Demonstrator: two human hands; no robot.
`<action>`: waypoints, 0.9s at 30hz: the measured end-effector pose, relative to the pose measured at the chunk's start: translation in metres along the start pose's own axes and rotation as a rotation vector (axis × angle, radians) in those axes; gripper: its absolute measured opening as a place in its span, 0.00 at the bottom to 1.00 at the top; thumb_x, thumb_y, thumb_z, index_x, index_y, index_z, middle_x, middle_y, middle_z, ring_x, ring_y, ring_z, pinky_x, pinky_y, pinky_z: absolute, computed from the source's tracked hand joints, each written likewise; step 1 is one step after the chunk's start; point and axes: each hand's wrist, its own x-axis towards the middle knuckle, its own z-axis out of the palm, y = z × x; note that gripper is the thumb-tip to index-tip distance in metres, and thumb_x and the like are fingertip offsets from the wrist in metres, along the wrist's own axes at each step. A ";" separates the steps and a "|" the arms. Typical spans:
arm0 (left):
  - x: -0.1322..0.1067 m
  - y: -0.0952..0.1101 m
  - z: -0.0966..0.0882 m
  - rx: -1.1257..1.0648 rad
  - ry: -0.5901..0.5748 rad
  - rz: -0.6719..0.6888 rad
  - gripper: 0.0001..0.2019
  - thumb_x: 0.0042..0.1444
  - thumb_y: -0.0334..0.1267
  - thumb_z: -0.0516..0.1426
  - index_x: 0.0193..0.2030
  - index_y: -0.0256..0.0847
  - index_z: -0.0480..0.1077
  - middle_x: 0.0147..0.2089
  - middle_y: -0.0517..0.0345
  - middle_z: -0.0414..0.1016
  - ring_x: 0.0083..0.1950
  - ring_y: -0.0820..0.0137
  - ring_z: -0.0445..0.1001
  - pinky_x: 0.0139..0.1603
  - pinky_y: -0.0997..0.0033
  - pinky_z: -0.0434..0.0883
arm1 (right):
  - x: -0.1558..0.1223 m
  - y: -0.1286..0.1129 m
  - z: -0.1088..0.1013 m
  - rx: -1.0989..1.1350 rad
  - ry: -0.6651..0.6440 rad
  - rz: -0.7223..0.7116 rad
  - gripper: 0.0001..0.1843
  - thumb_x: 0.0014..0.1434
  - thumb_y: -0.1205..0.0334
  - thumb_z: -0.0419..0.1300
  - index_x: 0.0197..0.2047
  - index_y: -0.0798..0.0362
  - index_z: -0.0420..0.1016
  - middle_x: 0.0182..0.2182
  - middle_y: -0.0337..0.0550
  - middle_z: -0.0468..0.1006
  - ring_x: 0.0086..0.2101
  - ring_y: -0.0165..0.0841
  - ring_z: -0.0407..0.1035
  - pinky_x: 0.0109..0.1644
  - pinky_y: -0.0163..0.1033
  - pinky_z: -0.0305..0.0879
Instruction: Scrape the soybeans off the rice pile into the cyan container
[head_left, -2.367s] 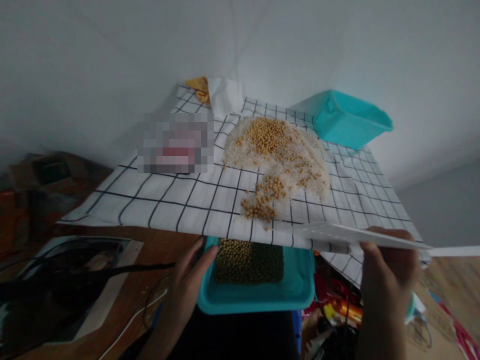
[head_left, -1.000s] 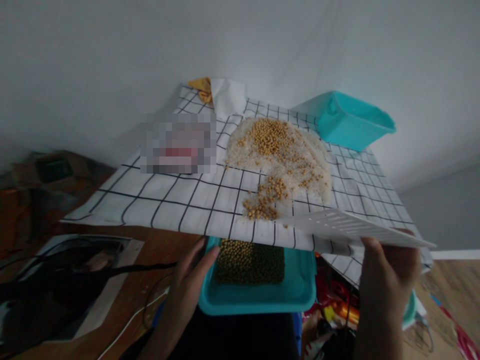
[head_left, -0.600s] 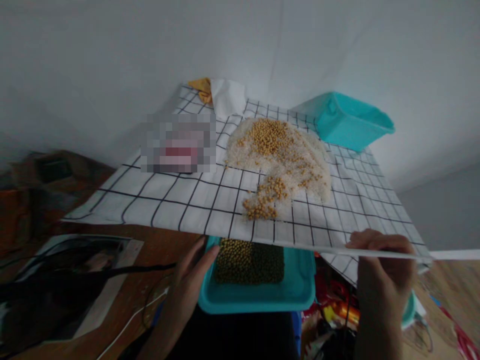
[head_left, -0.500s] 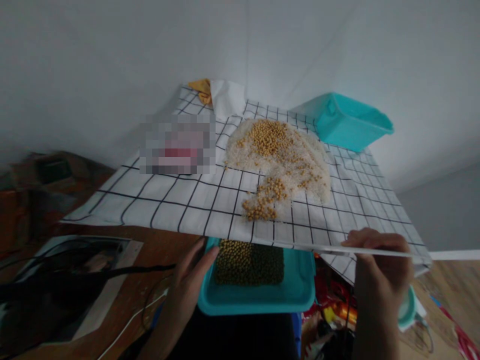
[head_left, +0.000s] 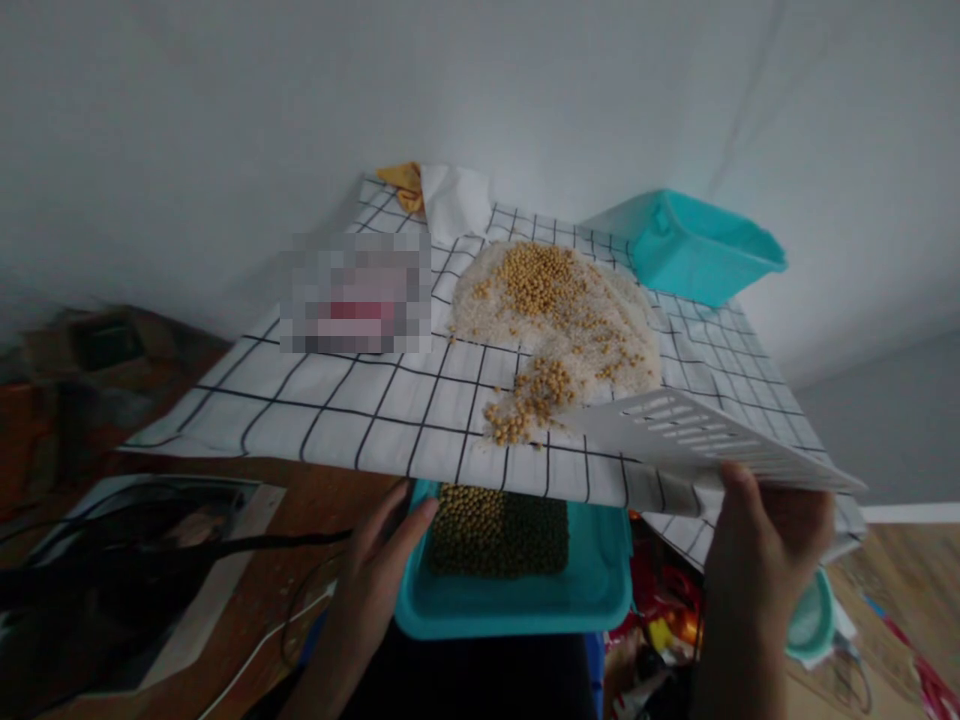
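Observation:
My right hand [head_left: 772, 520] grips one end of a white slotted plastic panel [head_left: 675, 440], tilted over the table's front edge. The panel's far end is close to a small pile of yellow beans [head_left: 532, 395]. Behind lies a wide heap of rice [head_left: 480, 300] with more yellow beans [head_left: 544, 275] on and through it. My left hand [head_left: 382, 550] is at the left rim of a turquoise bin [head_left: 517, 615], thumb over the rim and fingers outside. In that bin are yellow beans [head_left: 469, 515] on the left and dark green beans [head_left: 536, 530] on the right.
A checked cloth [head_left: 315, 400] covers the table. At the back right stands another turquoise bin [head_left: 697, 250]; a white cloth [head_left: 457, 200] and a yellow cloth [head_left: 405, 185] lie at the back left. A blurred item [head_left: 356, 295] sits left. Cables and clutter [head_left: 660, 640] lie below.
The panel, seen edge-on before, has turned so its slotted face shows, and its far end extends over the cloth toward the beans. My left hand and the bin stay almost still.

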 end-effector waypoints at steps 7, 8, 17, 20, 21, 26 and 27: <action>-0.004 0.004 0.000 0.008 0.013 0.005 0.26 0.44 0.55 0.65 0.48 0.43 0.77 0.59 0.51 0.78 0.65 0.51 0.69 0.69 0.53 0.62 | 0.000 -0.004 0.004 -0.039 0.014 0.002 0.15 0.47 0.58 0.72 0.32 0.53 0.71 0.26 0.34 0.70 0.27 0.29 0.64 0.40 0.40 0.65; -0.004 0.005 0.000 0.018 0.025 0.006 0.25 0.44 0.55 0.65 0.47 0.44 0.78 0.58 0.52 0.79 0.65 0.51 0.70 0.69 0.54 0.62 | 0.000 -0.004 0.005 -0.011 0.033 0.002 0.16 0.46 0.59 0.72 0.33 0.53 0.71 0.27 0.34 0.71 0.28 0.30 0.65 0.41 0.41 0.65; -0.005 0.005 0.001 0.010 0.006 0.026 0.25 0.45 0.54 0.65 0.48 0.43 0.78 0.58 0.51 0.79 0.65 0.51 0.71 0.68 0.54 0.64 | 0.000 -0.016 0.010 0.013 -0.098 -0.072 0.14 0.47 0.63 0.73 0.31 0.54 0.72 0.26 0.34 0.70 0.28 0.28 0.64 0.37 0.37 0.61; -0.006 0.005 0.001 -0.002 0.013 0.039 0.25 0.45 0.53 0.65 0.48 0.43 0.78 0.58 0.51 0.79 0.65 0.53 0.71 0.68 0.57 0.64 | -0.001 -0.019 0.009 0.005 -0.108 -0.116 0.14 0.47 0.62 0.73 0.31 0.55 0.72 0.28 0.35 0.70 0.29 0.29 0.64 0.35 0.37 0.59; -0.006 0.005 0.001 -0.010 0.008 0.036 0.25 0.45 0.53 0.65 0.48 0.43 0.78 0.58 0.51 0.79 0.65 0.53 0.71 0.68 0.57 0.64 | 0.000 -0.019 0.009 0.012 -0.098 -0.123 0.14 0.47 0.61 0.73 0.31 0.55 0.72 0.28 0.35 0.70 0.29 0.29 0.64 0.36 0.37 0.59; -0.008 0.009 0.003 -0.037 0.029 0.009 0.24 0.43 0.52 0.66 0.47 0.43 0.78 0.57 0.51 0.80 0.64 0.51 0.72 0.67 0.55 0.66 | -0.001 -0.013 0.001 0.030 -0.059 -0.069 0.15 0.46 0.60 0.74 0.31 0.54 0.72 0.28 0.35 0.71 0.29 0.28 0.65 0.35 0.36 0.60; -0.009 0.010 0.003 -0.028 0.026 0.020 0.23 0.44 0.51 0.66 0.47 0.44 0.79 0.57 0.52 0.80 0.64 0.52 0.72 0.66 0.56 0.66 | -0.002 -0.012 -0.001 0.023 -0.060 -0.055 0.15 0.46 0.60 0.74 0.31 0.54 0.73 0.28 0.35 0.71 0.29 0.28 0.65 0.34 0.35 0.60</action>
